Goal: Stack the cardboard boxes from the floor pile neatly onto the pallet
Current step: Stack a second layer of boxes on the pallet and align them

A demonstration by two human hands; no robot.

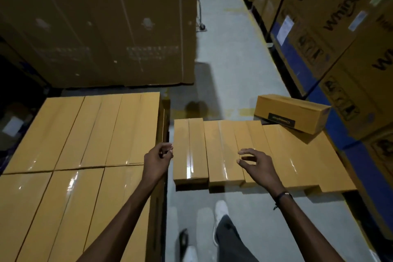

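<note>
Long tan cardboard boxes lie side by side in a floor pile [223, 151] at centre right. One more box [291, 112] rests askew on the pile's far right corner. On the left stands a taller, tight stack of the same boxes [80, 147]; the pallet under it is hidden. My left hand [158, 159] hovers in the gap between the stack and the pile, fingers curled and holding nothing. My right hand [254, 164] hangs just above the middle boxes of the pile, fingers spread, holding nothing.
Big brown cartons [102, 25] rise behind the left stack. Racks of large printed cartons [331, 34] line the right side. A grey concrete aisle [225, 49] runs ahead, with a cart wheel [202, 26] at its far left. My white shoes [221, 210] stand below the pile.
</note>
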